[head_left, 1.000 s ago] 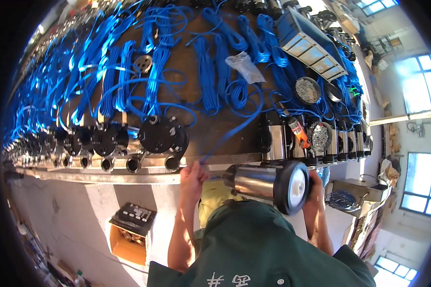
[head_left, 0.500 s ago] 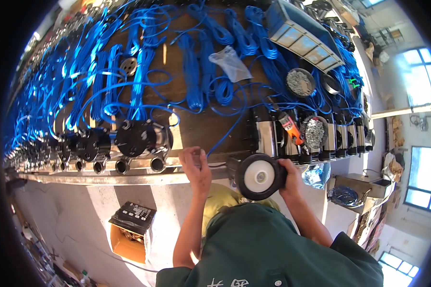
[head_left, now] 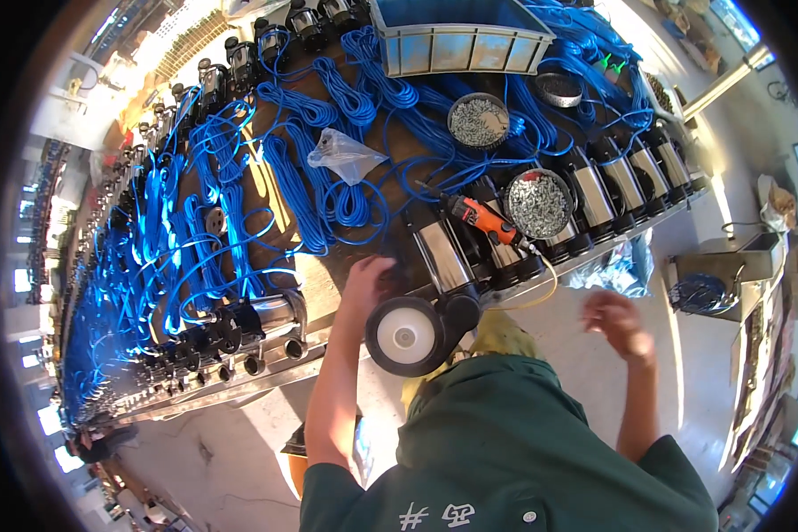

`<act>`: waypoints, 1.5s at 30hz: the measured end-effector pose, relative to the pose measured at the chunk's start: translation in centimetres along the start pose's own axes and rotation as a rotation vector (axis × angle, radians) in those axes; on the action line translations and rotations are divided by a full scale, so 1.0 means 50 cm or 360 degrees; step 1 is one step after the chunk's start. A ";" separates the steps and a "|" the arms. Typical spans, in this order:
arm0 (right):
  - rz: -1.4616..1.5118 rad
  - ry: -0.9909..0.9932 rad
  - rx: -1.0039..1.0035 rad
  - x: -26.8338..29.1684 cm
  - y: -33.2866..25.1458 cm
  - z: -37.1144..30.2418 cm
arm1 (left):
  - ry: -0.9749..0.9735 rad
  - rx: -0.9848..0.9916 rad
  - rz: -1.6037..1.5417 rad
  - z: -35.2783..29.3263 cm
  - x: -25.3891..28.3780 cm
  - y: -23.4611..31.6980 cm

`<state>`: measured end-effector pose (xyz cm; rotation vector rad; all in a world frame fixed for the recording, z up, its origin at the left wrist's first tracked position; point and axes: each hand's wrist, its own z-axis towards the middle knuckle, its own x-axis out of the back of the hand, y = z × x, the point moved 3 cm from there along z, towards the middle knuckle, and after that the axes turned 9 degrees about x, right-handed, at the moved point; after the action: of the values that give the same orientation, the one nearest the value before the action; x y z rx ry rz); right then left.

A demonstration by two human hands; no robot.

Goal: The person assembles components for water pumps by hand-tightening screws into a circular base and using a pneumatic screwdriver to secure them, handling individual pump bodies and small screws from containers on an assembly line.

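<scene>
A pump-like metal unit stands at the bench's front edge, its round end toward me: a black ring around a white disc (head_left: 405,336). A black side piece (head_left: 459,317) joins that ring on the right. My left hand (head_left: 370,282) is beside the unit's far left side, its fingertips blurred against something dark, so I cannot make out a grip. Off the bench at the right, my right hand (head_left: 618,323) is in the air, blurred, fingers loosely apart with nothing visible in them. An orange power screwdriver (head_left: 488,222) lies on the metal cylinders (head_left: 441,255) near the unit.
Coiled blue cables (head_left: 297,208) cover much of the bench. Two round tins of small metal parts, one nearer (head_left: 539,206) and one farther (head_left: 479,121), stand right of a clear plastic bag (head_left: 344,157). A blue-grey crate (head_left: 461,49) is at the back.
My right hand has let go of the unit and moved away to the right. My view has turned, shifting the bench. The unit now rests at the bench edge.
</scene>
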<state>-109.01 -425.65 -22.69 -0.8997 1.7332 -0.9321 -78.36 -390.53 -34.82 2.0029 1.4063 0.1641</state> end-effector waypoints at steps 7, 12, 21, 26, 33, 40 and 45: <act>-0.2166 0.1660 -0.0151 0.273 0.130 -0.189 | 0.0305 -0.0988 0.0320 -0.331 -0.040 0.064; -0.2024 0.0986 0.0436 0.054 0.119 -0.013 | 0.0774 -0.1479 0.1868 -0.414 -0.206 0.032; -0.1688 0.0319 0.0726 -0.219 0.030 0.099 | 0.0911 -0.1459 0.1569 -0.388 -0.195 -0.011; -0.1235 0.0074 0.0519 -0.307 0.040 0.135 | 0.1036 -0.1410 0.1470 -0.388 -0.202 -0.020; -0.1279 -0.0105 0.0485 -0.334 0.062 0.166 | 0.1054 -0.1516 0.1352 -0.375 -0.196 -0.043; -0.1189 -0.0022 0.0422 -0.335 0.062 0.166 | 0.1057 -0.1517 0.1315 -0.372 -0.200 -0.045; -0.1174 0.0043 0.0509 -0.333 0.072 0.164 | 0.1079 -0.1506 0.1323 -0.376 -0.205 -0.046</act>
<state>-97.04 -411.06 -21.66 -1.3340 1.2108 -1.6462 -93.03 -390.59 -19.06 1.5704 0.4867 1.6449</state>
